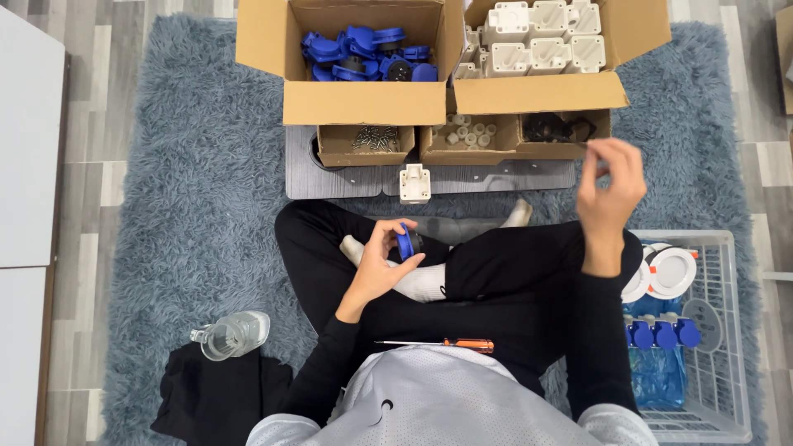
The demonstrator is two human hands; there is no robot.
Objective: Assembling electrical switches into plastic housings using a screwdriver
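Assembly judged mid-run: finished blue-and-white units are already stacked in the white basket (727, 248), while both big cartons remain well stocked. A blue socket part (405, 244) is pinched in the left hand (376, 268) over the lap. The right hand (610, 186) is raised near the small boxes, fingers closed; whether anything is held cannot be told through the blur.

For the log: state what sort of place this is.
Probably a home floor used as an assembly spot: a shaggy rug on wood-look flooring, open boxes of blue parts and white housings, and a screwdriver on the lap.
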